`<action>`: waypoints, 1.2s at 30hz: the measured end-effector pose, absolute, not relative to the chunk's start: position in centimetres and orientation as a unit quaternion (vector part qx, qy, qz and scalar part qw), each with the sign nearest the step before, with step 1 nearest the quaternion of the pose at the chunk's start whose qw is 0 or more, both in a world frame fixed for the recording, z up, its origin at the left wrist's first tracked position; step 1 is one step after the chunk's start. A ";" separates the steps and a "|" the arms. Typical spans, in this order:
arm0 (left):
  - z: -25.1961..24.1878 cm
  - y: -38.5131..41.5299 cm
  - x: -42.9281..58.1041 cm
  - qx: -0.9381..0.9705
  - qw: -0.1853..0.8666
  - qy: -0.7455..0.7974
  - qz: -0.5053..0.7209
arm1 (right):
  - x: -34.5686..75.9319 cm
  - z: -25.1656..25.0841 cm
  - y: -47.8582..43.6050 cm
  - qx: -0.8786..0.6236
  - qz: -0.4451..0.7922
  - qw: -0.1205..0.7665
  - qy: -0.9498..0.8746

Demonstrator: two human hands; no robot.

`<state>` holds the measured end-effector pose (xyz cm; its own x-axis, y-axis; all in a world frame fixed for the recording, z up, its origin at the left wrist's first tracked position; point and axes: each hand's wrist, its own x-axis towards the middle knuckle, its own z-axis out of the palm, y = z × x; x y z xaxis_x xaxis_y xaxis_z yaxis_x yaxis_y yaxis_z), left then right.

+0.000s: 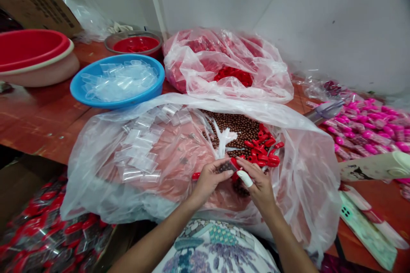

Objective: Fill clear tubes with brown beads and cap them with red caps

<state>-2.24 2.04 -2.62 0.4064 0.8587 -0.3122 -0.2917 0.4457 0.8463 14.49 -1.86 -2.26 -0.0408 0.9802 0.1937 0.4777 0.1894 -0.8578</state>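
Observation:
Near the middle, my left hand (209, 179) is closed around a small clear container (226, 166) filled with brown beads. My right hand (259, 179) is closed at the container's red cap (235, 163); one of its fingers wears a white covering. Just beyond the hands lie a heap of brown beads (237, 126) and a pile of red caps (262, 149), on a clear plastic sheet (304, 166). Clear empty containers (137, 149) are spread on the sheet's left side. Another red cap (195, 176) shows beside my left hand.
A blue basin (118, 103) of clear containers and a plastic bag (269, 81) of red pieces stand behind the sheet. Red and white basins (38, 76) are far left. Pink-capped containers (371, 123) and a phone (368, 230) lie right. Red-capped containers (48, 230) fill a box lower left.

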 end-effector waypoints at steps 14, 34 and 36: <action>-2.6 0.3 -0.7 0.219 0.810 0.359 0.409 | 12.9 -3.4 -3.5 -0.599 0.325 0.477 -0.555; -2.8 0.1 -0.9 0.325 0.768 0.391 0.389 | 12.8 -1.7 -3.6 -0.593 0.497 0.499 -0.390; -2.7 0.2 -1.0 0.332 0.771 0.387 0.383 | 12.8 -1.4 -3.8 -0.600 0.489 0.497 -0.393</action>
<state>-0.98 0.17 -2.66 0.4074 0.8469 -0.3417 -0.3341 0.4864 0.8073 12.81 -3.75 -1.45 0.2131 0.9574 -0.1950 -0.0137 -0.1966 -0.9804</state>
